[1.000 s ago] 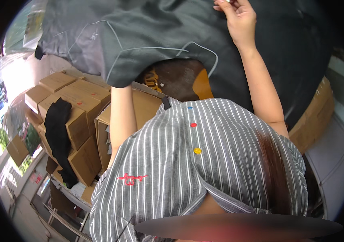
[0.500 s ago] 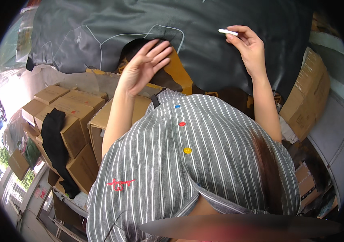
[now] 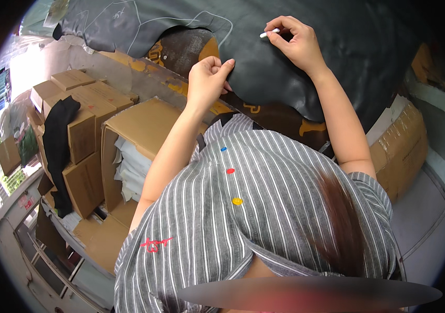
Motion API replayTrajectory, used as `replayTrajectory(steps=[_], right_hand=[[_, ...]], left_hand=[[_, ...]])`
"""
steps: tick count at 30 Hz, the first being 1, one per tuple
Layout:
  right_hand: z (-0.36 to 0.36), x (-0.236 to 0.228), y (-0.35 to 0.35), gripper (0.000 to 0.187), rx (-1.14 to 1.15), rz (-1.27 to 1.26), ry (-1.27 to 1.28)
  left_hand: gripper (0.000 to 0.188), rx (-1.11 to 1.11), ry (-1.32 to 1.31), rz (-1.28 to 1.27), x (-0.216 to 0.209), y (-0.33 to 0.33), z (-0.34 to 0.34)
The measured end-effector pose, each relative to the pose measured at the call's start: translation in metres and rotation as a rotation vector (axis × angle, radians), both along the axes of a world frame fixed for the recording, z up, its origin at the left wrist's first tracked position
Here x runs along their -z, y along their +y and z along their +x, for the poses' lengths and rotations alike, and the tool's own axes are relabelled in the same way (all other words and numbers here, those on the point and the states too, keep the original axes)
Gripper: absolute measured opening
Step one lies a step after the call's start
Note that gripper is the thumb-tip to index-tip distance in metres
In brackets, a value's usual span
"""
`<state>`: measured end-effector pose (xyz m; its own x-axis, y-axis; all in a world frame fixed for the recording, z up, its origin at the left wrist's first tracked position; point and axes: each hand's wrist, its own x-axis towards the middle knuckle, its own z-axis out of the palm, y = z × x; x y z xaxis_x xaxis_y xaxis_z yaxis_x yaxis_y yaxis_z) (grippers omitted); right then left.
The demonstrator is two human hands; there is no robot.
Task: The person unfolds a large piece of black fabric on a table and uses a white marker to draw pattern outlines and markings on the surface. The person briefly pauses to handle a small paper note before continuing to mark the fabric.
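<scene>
Dark grey-black leather forms the working sheet: the leather sheet (image 3: 272, 75) lies across the desk (image 3: 188, 49), whose brown surface with orange patches shows along the sheet's irregular near edge. A pale chalk line (image 3: 232, 26) runs over the upper left part of the sheet and hooks downward beside the exposed brown area.

Left hand (image 3: 206, 83): located at the sheet's near edge; thumb and curled fingers are closed on that edge. The amount of leather between them is hidden.

Right hand (image 3: 299, 47): located above the sheet, right of the left hand and apart from it. The thumb and fingers pinch a white chalk stick (image 3: 270, 33), with one end projecting leftward.

Surroundings: stacked cardboard boxes (image 3: 84, 109) stand at left, with a black cloth (image 3: 58, 151) draped over them. An open carton (image 3: 144, 122) nearer the person contains pale folded material (image 3: 132, 167). A separate brown carton (image 3: 402, 151) stands at right.
</scene>
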<state>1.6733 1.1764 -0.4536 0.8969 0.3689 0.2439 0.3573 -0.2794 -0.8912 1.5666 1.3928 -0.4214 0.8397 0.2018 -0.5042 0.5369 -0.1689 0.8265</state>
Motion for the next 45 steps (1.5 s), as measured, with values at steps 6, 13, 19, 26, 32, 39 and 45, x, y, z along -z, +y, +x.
replayTrajectory(steps=[6, 13, 19, 26, 32, 39, 45], right_hand=[[-0.008, 0.0, 0.008, 0.013, -0.077, -0.117, -0.199], [0.005, 0.007, 0.002, 0.015, -0.176, 0.21, 0.11], [0.023, 0.014, -0.008, 0.013, -0.09, 0.115, 0.11], [0.014, 0.01, -0.004, 0.018, -0.074, -0.089, -0.124], [0.008, -0.001, -0.026, 0.011, -0.057, 0.505, 0.315], [0.001, -0.013, -0.025, 0.021, -0.407, 0.178, 0.275], [0.028, -0.012, 0.042, 0.021, -0.42, -0.179, -0.095]], left_hand=[[0.029, -0.02, -0.14, 0.507, 0.006, -0.015, -0.021], [0.024, -0.1, -0.629, 1.053, 0.021, -0.046, -0.055], [0.038, -0.118, -0.488, 0.67, 0.046, -0.051, -0.065], [0.036, -0.124, -0.641, 0.699, 0.061, -0.048, -0.061], [0.036, -0.161, -0.69, 0.72, 0.069, -0.047, -0.061], [0.028, -0.404, -0.666, 0.622, 0.067, -0.053, -0.052], [0.025, -0.566, -0.708, 0.675, 0.065, -0.069, -0.045]])
